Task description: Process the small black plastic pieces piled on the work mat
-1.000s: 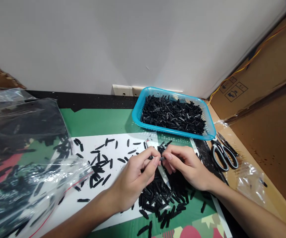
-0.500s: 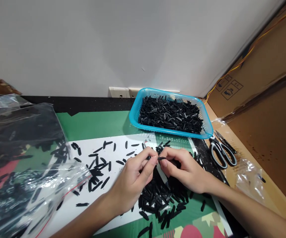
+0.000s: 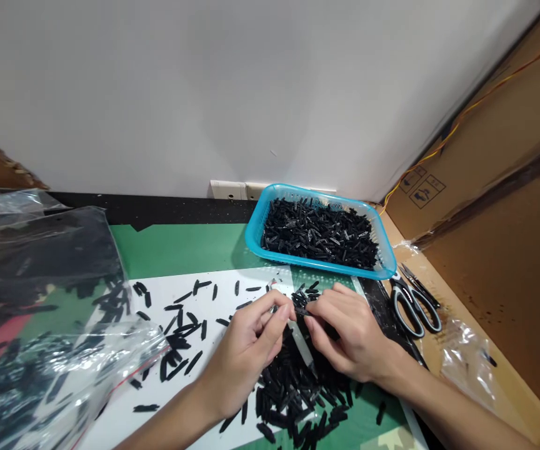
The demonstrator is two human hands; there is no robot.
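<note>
Both hands meet over a heap of small black strips (image 3: 293, 406). My left hand (image 3: 254, 344) pinches with thumb and forefinger, close to the end of one small black strip (image 3: 300, 311). From the other side, the thumb and forefinger of my right hand (image 3: 352, 331) close on that strip; its outline blends with the heap behind. A white pen-like tool (image 3: 302, 345) slants beneath the fingers, its dark tip on the heap and its upper part hidden by my left hand. More strips lie scattered over a white sheet (image 3: 157, 337).
Behind the hands stands a blue plastic basket (image 3: 321, 267) full of black strips. Scissors (image 3: 413, 309) lie at the right, beside a crumpled clear bag (image 3: 469, 359). A large clear zip bag (image 3: 45, 369) covers the left side. A cardboard box (image 3: 499, 206) borders the right.
My right hand has turned more palm-down, its fingers lower over the heap. More of the white pen-like tool shows. The view has shifted, placing the basket lower.
</note>
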